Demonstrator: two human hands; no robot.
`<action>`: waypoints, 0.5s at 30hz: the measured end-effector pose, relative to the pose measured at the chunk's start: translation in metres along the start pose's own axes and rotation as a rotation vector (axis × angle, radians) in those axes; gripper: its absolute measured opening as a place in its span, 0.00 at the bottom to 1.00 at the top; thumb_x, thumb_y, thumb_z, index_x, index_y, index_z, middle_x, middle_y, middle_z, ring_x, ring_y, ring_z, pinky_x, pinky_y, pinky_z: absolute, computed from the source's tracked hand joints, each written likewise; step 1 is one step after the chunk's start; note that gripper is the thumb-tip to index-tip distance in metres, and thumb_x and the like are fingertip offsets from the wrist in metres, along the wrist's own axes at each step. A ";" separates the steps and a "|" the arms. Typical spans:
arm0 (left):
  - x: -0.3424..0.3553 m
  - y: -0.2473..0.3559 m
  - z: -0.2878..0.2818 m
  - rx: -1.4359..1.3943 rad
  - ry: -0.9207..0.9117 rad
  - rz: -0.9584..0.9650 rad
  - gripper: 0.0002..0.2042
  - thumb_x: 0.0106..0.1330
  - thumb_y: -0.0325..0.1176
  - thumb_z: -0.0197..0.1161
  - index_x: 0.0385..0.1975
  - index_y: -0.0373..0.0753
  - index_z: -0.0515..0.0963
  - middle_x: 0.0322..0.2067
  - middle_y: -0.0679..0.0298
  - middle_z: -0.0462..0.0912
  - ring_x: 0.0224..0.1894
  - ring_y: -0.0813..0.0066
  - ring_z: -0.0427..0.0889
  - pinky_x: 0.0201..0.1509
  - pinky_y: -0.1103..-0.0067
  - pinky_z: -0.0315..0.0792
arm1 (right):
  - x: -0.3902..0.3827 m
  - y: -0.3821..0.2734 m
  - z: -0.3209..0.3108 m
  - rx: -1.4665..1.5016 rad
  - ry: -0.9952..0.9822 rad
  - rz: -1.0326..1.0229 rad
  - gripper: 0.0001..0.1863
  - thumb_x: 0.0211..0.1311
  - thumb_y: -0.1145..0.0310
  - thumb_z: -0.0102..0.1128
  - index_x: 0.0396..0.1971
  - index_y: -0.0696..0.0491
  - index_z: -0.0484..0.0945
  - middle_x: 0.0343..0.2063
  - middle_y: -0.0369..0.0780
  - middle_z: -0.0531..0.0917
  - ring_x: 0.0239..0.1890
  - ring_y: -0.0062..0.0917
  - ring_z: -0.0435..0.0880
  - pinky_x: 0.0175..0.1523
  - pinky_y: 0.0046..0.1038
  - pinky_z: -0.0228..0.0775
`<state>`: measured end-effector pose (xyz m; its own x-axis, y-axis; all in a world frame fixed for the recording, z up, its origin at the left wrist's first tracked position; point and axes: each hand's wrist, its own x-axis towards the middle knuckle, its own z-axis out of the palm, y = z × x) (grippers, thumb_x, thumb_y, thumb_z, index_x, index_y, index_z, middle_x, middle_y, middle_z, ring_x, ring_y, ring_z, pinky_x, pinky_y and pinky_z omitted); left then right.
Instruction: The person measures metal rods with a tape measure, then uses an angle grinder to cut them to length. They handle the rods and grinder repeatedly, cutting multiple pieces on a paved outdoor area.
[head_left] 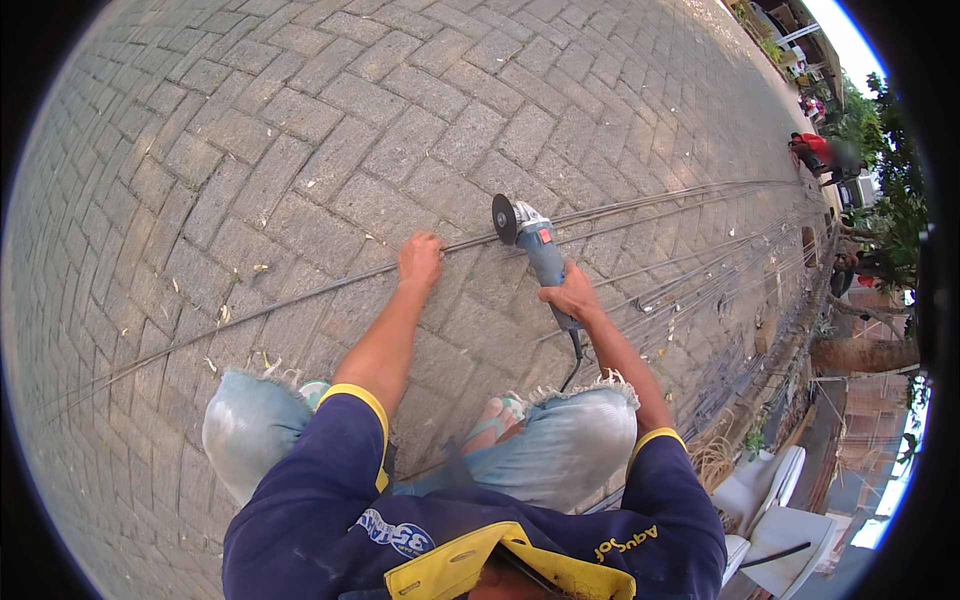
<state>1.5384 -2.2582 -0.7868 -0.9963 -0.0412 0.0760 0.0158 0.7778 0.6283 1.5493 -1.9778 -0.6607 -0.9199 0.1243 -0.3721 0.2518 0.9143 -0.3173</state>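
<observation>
Long thin metal rods (300, 300) lie across the pavers, fanning out toward the right. My left hand (420, 258) is closed on one rod, left of a grey angle grinder (545, 260). My right hand (570, 295) grips the grinder's body near its rear, where a black cord runs down toward my knees. The grinder's black cutting disc (505, 220) is upright, just above or against the rods; I cannot tell whether it touches them. My knees in pale frayed jeans and my feet in flip-flops are below.
A person in red (810, 150) bends over at the far right end of the rods. Along the right side are a tree trunk (865, 353), a kerb and white plastic chairs (785, 545). Brick paving (320, 100) stretches ahead and left.
</observation>
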 end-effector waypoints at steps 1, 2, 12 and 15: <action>0.001 0.000 -0.001 -0.007 -0.015 0.000 0.07 0.55 0.26 0.64 0.32 0.46 0.85 0.36 0.64 0.82 0.46 0.64 0.79 0.49 0.69 0.75 | 0.000 0.000 0.001 0.017 0.003 0.001 0.34 0.30 0.59 0.70 0.40 0.65 0.74 0.37 0.56 0.81 0.41 0.46 0.82 0.47 0.38 0.72; 0.001 -0.001 -0.003 0.003 -0.016 0.008 0.07 0.55 0.27 0.64 0.32 0.45 0.85 0.36 0.64 0.81 0.46 0.64 0.79 0.49 0.69 0.75 | -0.001 0.000 0.002 0.035 0.017 -0.006 0.33 0.31 0.59 0.69 0.40 0.64 0.74 0.37 0.55 0.82 0.40 0.45 0.82 0.47 0.38 0.73; 0.001 0.008 -0.003 0.248 -0.118 0.202 0.07 0.55 0.33 0.66 0.32 0.41 0.81 0.39 0.60 0.78 0.43 0.59 0.80 0.44 0.66 0.77 | -0.064 0.030 -0.014 0.264 0.101 0.086 0.37 0.32 0.59 0.70 0.47 0.63 0.73 0.40 0.56 0.80 0.45 0.45 0.81 0.51 0.38 0.72; 0.013 0.014 -0.007 0.244 -0.175 0.190 0.09 0.56 0.37 0.66 0.31 0.38 0.82 0.37 0.55 0.80 0.41 0.55 0.81 0.44 0.65 0.76 | -0.071 0.040 -0.011 0.202 0.136 0.164 0.39 0.32 0.56 0.70 0.47 0.64 0.73 0.41 0.56 0.80 0.47 0.46 0.80 0.52 0.39 0.71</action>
<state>1.5261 -2.2517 -0.7716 -0.9773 0.2103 0.0266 0.2025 0.8889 0.4110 1.6212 -1.9459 -0.6374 -0.8903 0.3272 -0.3166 0.4428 0.7839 -0.4352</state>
